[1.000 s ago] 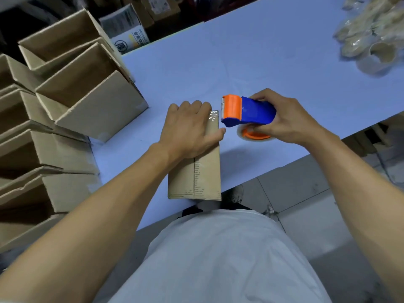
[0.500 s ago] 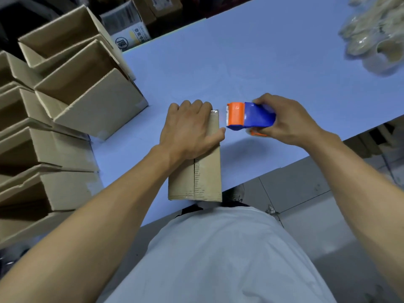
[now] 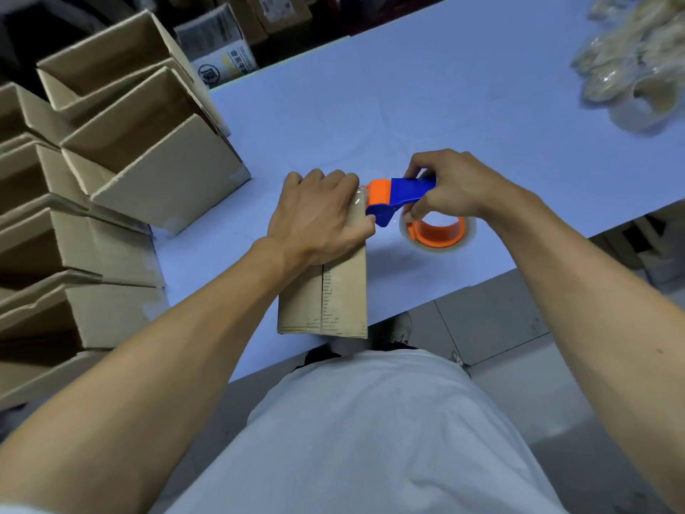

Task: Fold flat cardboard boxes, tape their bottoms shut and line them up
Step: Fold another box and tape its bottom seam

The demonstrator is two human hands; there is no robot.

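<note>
A small cardboard box (image 3: 333, 298) stands bottom-up at the near edge of the blue table (image 3: 426, 105), with clear tape along its seam. My left hand (image 3: 318, 217) lies over the box's far end, fingers curled over the far edge, pressing it down. My right hand (image 3: 448, 187) grips a blue and orange tape dispenser (image 3: 398, 196). Its orange head touches the box's far right corner beside my left fingers. The clear tape roll (image 3: 437, 231) on its orange core hangs below my right hand.
Folded open boxes (image 3: 148, 150) lie lined up and stacked along the left side of the table. A heap of clear tape rolls (image 3: 637, 68) sits at the far right. Printed cartons (image 3: 222, 50) stand beyond the table's far edge. Grey floor lies below the near edge.
My right hand has tilted the dispenser and brought its orange head left against the box's far corner; the tape roll now shows below the hand. My left hand stays on the box.
</note>
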